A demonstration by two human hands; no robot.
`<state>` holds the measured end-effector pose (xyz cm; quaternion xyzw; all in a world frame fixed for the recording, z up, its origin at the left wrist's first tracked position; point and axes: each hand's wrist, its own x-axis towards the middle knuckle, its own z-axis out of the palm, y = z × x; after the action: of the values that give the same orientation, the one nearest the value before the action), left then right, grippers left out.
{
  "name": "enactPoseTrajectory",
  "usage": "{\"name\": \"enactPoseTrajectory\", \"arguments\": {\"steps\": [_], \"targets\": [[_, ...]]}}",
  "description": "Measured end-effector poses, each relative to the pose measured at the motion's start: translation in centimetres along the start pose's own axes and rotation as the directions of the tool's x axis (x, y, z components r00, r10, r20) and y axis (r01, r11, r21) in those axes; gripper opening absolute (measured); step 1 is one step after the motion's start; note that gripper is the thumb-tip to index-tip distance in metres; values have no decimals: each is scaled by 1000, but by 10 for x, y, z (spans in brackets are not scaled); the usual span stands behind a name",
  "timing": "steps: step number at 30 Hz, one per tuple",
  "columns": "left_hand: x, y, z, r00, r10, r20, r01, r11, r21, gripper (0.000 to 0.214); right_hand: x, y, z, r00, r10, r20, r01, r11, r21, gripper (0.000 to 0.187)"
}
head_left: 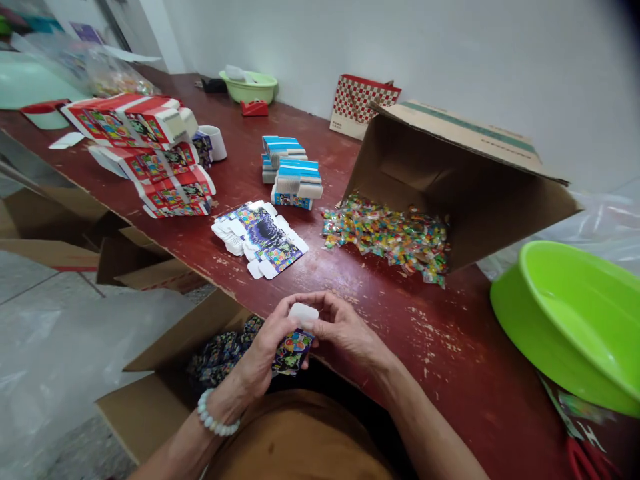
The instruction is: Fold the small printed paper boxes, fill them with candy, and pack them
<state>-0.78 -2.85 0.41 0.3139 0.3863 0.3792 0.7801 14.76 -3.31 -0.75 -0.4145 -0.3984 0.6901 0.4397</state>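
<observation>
Between my two hands is a small printed candy box (294, 347), dark with bright pictures, its white end flap standing up. My left hand (265, 350) is closed around its left side, and a beaded bracelet circles that wrist. My right hand (345, 330) grips the box from the right, thumb at the flap. Just beyond my hands lies a pile of flat purple box blanks (275, 240) on the red table (390, 333). Wrapped candies (390, 233) spill from a cardboard box (465, 160) tipped on its side.
Stacks of blue cartons (299, 177) and red cartons (130, 123) stand farther back. A green basin (560, 327) sits at the right. Below the table's near edge, an open carton (165, 407) holds many dark printed packets. A checkered paper bag (357, 107) leans on the wall.
</observation>
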Motion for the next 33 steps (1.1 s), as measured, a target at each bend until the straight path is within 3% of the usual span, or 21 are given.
{"name": "enactPoseTrajectory", "arguments": {"steps": [2,4,5,7,9,11,13,15,22,29,33], "targets": [[0,-1,1,999,25,-36,-24,999,27,52,-2,2,5,998,-47,-47,45,998,-50,28],[1,1,1,999,-23,-31,22,999,-31,53,-4,0,6,954,-265,-142,219,936,-276,21],[2,3,1,998,-67,-9,66,994,-84,53,-5,-2,5,913,-385,-134,301,859,-414,19],[3,9,0,989,-146,37,150,972,-180,51,-8,-6,2,856,-517,-16,404,688,-602,18],[4,13,1,984,-175,35,179,958,-224,50,-10,-11,0,866,-494,75,419,636,-648,19],[5,14,3,986,-165,-4,160,963,-218,49,-9,-13,0,913,-407,23,343,737,-583,18],[6,13,5,990,-143,-17,137,973,-188,49,-7,-13,4,964,-256,-69,209,894,-396,17],[7,9,6,993,-116,-18,112,981,-157,50,-4,-13,8,988,-109,-113,87,980,-179,20],[9,1,3,997,-68,26,69,996,-62,65,1,-15,15,989,63,-134,-48,993,107,22],[17,-1,-3,996,-93,-2,93,994,50,70,9,-14,8,996,-53,-69,52,998,-21,18],[17,1,-7,995,-93,-43,94,995,25,54,9,-13,6,977,-212,-22,196,934,-299,14]]}}
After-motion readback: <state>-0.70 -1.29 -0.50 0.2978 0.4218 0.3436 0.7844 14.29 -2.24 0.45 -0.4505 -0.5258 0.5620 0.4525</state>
